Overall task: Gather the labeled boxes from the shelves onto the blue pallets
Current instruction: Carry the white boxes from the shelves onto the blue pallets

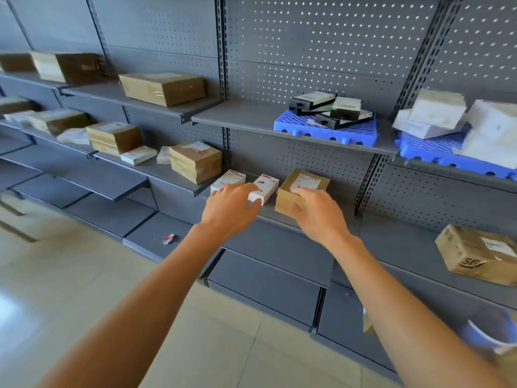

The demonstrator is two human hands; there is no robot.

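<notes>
On the middle shelf [279,217] stand two small white labeled boxes [228,179] [265,184] and a brown labeled box [303,183]. My left hand [232,205] reaches between the two white boxes, its fingers curled round the front of the right-hand one. My right hand [319,211] grips the front of the brown box. One shelf up, a blue pallet [324,130] carries several black boxes. A second blue pallet [436,152] at the far right holds white parcels.
More brown and white boxes [195,161] sit on the left shelves, and a brown box [478,253] lies on a lower shelf at right. A scrap of label [168,238] lies on the bottom shelf. Pale tiled floor [70,275] spreads to the left.
</notes>
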